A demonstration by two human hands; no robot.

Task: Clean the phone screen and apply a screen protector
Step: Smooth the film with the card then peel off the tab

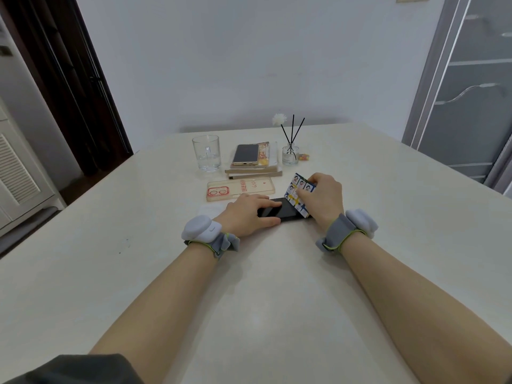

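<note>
A black phone lies face up on the pale table, lengthwise from left to right. My left hand grips its left end, thumb along the near edge and fingers over the far edge. My right hand holds a printed card with small portrait pictures, tilted on edge with its lower side against the phone's right end. A clear phone case with red print lies just behind the phone. A white wipe lies left of my left hand.
Behind the case lie stacked books with a second phone on top. A glass mug stands to their left, a reed diffuser and small sweets to their right. The wall is close behind.
</note>
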